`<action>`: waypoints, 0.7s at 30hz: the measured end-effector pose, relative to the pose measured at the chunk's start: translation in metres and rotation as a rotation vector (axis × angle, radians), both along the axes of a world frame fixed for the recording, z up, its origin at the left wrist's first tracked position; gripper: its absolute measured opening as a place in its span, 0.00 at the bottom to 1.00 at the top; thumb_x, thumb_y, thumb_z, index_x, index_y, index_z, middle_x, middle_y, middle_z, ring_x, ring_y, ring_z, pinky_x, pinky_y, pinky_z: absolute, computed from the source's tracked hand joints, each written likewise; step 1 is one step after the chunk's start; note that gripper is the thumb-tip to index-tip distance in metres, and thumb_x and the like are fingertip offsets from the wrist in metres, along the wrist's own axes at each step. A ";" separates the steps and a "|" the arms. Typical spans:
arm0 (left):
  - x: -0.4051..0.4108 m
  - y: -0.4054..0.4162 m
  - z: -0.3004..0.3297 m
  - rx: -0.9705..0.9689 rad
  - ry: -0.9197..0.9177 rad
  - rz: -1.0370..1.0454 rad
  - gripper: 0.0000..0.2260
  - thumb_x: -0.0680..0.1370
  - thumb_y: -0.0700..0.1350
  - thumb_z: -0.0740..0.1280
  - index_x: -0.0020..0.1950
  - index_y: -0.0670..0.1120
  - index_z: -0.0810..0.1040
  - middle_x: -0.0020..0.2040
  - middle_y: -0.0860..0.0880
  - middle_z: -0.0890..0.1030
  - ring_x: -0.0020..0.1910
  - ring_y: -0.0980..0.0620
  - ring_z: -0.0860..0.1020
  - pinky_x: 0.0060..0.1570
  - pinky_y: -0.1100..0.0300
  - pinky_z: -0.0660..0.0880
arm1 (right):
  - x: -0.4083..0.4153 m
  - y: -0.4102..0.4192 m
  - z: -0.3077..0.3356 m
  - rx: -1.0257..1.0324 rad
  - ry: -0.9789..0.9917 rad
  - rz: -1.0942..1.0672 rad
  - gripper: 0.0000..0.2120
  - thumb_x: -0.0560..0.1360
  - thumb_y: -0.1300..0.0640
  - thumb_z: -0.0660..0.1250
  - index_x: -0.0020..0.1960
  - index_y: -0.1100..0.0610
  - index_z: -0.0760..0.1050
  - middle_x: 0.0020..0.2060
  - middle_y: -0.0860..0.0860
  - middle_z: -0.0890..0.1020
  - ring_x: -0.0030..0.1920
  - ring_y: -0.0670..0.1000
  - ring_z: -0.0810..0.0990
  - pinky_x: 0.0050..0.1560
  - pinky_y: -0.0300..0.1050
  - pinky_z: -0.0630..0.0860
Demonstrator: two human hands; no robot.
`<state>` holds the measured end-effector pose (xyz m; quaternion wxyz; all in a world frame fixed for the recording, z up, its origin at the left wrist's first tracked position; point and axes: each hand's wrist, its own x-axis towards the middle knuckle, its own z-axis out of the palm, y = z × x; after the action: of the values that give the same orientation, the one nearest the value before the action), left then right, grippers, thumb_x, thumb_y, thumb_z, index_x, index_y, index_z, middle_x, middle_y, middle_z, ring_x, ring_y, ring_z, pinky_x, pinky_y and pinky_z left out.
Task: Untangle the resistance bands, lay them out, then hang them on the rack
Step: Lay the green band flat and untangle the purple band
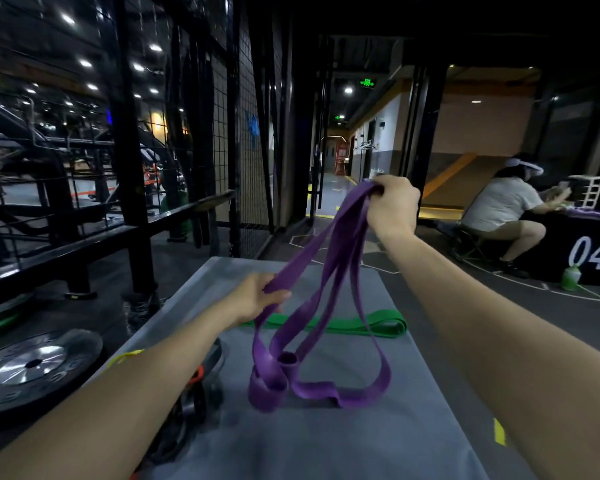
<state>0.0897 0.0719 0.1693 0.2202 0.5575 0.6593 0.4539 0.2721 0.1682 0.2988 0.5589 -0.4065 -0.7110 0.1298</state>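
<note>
A purple resistance band [329, 278] hangs in tangled loops over a grey mat [326, 445]. My right hand [394, 206] grips its top end, raised high above the mat. Lower down, my left hand [257, 297] pinches one strand of the same band. The band's lower loops curl and rest on the mat. A green resistance band [371, 325] lies flat and folded across the mat behind the purple one. A black wire-grid rack [229, 126] stands at the back left.
Weight plates [32, 367] lie on the floor to the left of the mat. Black metal rails [59, 251] run along the left. A seated person [503, 209] is at the right by a black box marked 04, with a green bottle [570, 277] beside it.
</note>
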 end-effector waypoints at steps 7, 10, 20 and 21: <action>-0.022 -0.014 -0.019 -0.140 0.172 0.043 0.13 0.76 0.52 0.66 0.49 0.42 0.76 0.42 0.48 0.78 0.41 0.52 0.75 0.39 0.62 0.70 | -0.002 0.012 -0.021 -0.197 0.126 -0.047 0.15 0.75 0.68 0.57 0.53 0.59 0.80 0.50 0.59 0.81 0.51 0.60 0.79 0.51 0.48 0.75; -0.024 -0.021 -0.025 -0.211 0.160 -0.059 0.09 0.74 0.45 0.71 0.50 0.43 0.76 0.41 0.51 0.76 0.38 0.55 0.74 0.37 0.67 0.69 | -0.002 0.019 -0.030 -0.296 0.220 -0.068 0.15 0.74 0.68 0.58 0.52 0.59 0.81 0.49 0.59 0.81 0.50 0.60 0.80 0.52 0.48 0.77; -0.052 -0.030 -0.049 -0.323 0.346 0.414 0.18 0.72 0.65 0.64 0.38 0.50 0.73 0.33 0.51 0.76 0.34 0.52 0.76 0.36 0.59 0.70 | 0.010 0.023 -0.065 -0.427 0.276 -0.104 0.15 0.74 0.67 0.59 0.54 0.57 0.81 0.51 0.60 0.81 0.52 0.61 0.79 0.56 0.54 0.77; -0.056 -0.029 -0.049 -0.321 0.377 0.533 0.23 0.69 0.69 0.62 0.37 0.49 0.75 0.33 0.50 0.76 0.35 0.50 0.76 0.37 0.58 0.71 | 0.011 0.024 -0.068 -0.410 0.253 -0.102 0.15 0.75 0.67 0.59 0.54 0.58 0.81 0.50 0.60 0.81 0.52 0.61 0.79 0.56 0.53 0.77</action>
<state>0.0335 0.0428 0.1202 0.0536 0.3985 0.8732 0.2756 0.2831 0.1918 0.2306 0.5552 -0.5273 -0.5728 0.2927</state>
